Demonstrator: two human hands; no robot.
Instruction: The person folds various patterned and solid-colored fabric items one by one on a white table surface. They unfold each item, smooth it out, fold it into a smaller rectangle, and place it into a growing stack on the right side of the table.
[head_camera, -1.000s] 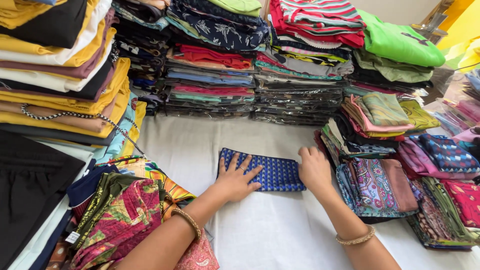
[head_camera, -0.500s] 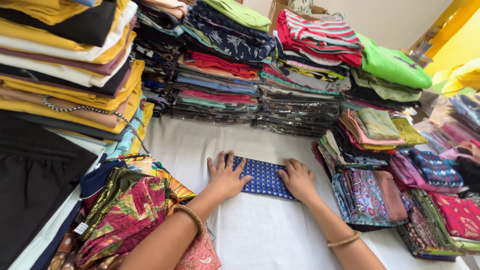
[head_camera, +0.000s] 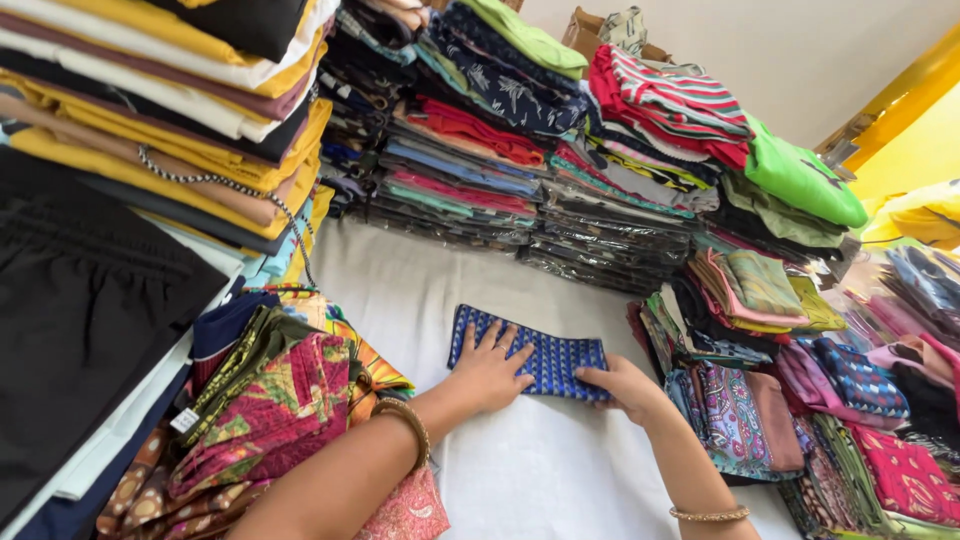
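A folded blue patterned cloth lies flat on the white sheet in the middle. My left hand rests palm down on its left half, fingers spread. My right hand grips the cloth's near right corner, fingers curled over its edge. Both wrists wear bangles.
Tall stacks of folded clothes ring the sheet: yellow and black piles at left, packed garments at the back, printed fabrics at right. A red and orange printed pile sits under my left forearm.
The view has tilted and shifted. My right hand slid from the cloth's far right end to its near right corner. My left hand stays flat on the cloth.
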